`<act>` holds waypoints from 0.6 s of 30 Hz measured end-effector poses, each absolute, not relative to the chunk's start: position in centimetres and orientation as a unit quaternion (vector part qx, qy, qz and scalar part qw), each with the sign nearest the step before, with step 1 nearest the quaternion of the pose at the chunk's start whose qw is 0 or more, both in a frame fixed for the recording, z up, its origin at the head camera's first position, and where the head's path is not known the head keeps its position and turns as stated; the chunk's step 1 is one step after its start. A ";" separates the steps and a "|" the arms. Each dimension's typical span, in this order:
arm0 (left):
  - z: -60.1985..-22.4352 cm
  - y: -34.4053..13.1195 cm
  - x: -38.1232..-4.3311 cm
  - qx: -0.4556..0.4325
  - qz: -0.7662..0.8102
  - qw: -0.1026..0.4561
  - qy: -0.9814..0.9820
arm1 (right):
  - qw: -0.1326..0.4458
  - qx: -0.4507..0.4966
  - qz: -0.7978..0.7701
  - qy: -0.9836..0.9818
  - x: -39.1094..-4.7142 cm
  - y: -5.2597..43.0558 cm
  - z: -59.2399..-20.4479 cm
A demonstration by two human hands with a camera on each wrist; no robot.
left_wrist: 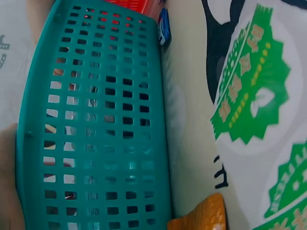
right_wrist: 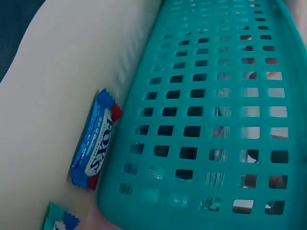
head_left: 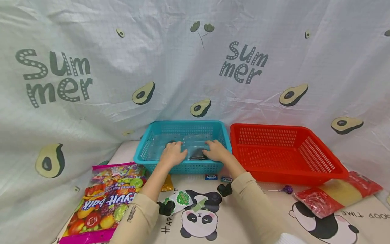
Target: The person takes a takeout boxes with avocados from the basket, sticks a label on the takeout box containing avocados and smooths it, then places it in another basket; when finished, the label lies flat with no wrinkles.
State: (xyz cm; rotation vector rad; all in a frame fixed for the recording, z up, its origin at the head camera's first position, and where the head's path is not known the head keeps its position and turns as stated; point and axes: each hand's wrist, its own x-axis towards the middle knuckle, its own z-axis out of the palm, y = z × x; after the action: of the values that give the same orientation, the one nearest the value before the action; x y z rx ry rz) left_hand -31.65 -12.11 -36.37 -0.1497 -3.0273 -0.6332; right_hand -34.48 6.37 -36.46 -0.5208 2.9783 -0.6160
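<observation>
Both hands reach over the near rim of a turquoise plastic basket (head_left: 182, 167). Two clear plastic containers (head_left: 195, 140) lie side by side inside, and something dark shows at the right one's near end. My left hand (head_left: 173, 154) is at the boundary between them, thumb and fingers spread apart. My right hand (head_left: 215, 150) is over the right container's right side, fingers pointing left and thumb apart. Fingertip contact is too small to tell. In both wrist views, the basket wall (left_wrist: 100, 143) hides most of the containers and hands.
A red basket (head_left: 265, 176) stands right of the turquoise one. Small blue-wrapped sweets (right_wrist: 98, 139) lie before the turquoise basket. A Fruit bank candy bag (head_left: 103, 203) is at left, a lollipop (head_left: 287, 189) and a red-and-yellow packet (head_left: 338, 193) at right. A green-and-white label sheet (head_left: 179, 200) lies in front.
</observation>
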 end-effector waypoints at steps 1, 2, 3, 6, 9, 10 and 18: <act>-36.3 -12.1 -31.6 -0.051 -0.185 0.011 -0.981 | 0.032 -0.162 -0.203 0.965 -34.5 6.3 -36.5; -36.3 -12.0 -31.6 -0.058 -0.167 0.001 -0.984 | 0.034 -0.157 -0.204 0.966 -34.5 6.3 -36.6; -36.3 -12.0 -31.7 -0.066 -0.150 -0.011 -0.986 | 0.037 -0.155 -0.205 0.966 -34.6 6.3 -36.6; -36.0 -11.8 -31.9 -0.087 -0.118 -0.039 -0.988 | 0.044 -0.150 -0.213 0.964 -34.8 6.5 -36.7; -35.8 -11.7 -31.9 -0.085 -0.108 -0.047 -0.989 | 0.051 -0.147 -0.223 0.962 -35.0 6.6 -36.8; -35.8 -11.7 -31.9 -0.081 -0.103 -0.051 -0.990 | 0.052 -0.145 -0.225 0.962 -35.1 6.6 -36.8; -36.0 -11.7 -32.2 -0.048 -0.096 -0.067 -0.992 | 0.057 -0.133 -0.236 0.961 -35.3 6.5 -37.0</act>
State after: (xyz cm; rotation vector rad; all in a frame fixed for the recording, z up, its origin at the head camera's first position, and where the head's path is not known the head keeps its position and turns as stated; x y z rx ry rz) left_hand -32.16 -11.66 -36.01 -0.1561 -3.2560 -0.3153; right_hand -35.29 6.52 -37.00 -0.4032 2.9147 -0.7165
